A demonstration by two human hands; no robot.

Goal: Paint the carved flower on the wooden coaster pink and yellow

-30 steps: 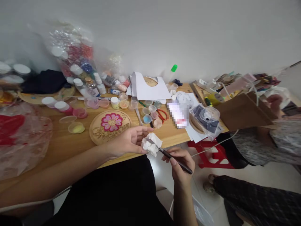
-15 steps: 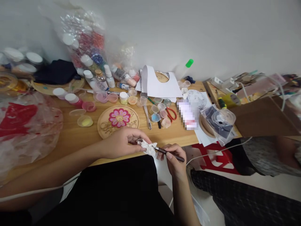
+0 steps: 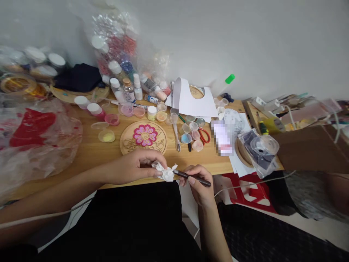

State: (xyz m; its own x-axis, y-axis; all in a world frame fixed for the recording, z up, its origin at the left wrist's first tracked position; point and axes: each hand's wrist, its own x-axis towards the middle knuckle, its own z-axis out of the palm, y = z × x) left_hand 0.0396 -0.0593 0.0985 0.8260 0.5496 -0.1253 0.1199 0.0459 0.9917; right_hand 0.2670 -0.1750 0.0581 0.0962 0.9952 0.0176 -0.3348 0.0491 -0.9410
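Observation:
My left hand point(image 3: 141, 166) pinches a crumpled white tissue point(image 3: 167, 173) just over the table's front edge. In my right hand point(image 3: 198, 182) is a slim dark-handled tool point(image 3: 195, 178), its kind not clear. The tool's tip meets the edge of the tissue or lies hidden in it. Behind my left hand lies a round wooden board point(image 3: 163, 140) with a pink and magenta flower point(image 3: 145, 135) and brown outlines of leaves. Left of the board stands a small cup of yellow stuff point(image 3: 107, 136).
Several small cups, among them a blue one point(image 3: 186, 138), stand near red-handled scissors point(image 3: 205, 136) and a pen-like tool point(image 3: 177, 138). A phone point(image 3: 222, 136) lies right. Bottles point(image 3: 128, 91) and bagged jars line the wall. Another person point(image 3: 305, 196) sits at right.
The tool's tip and the tissue have come slightly apart, with less of the tool's metal part showing. The whole view has shifted, so the table's things appear farther right.

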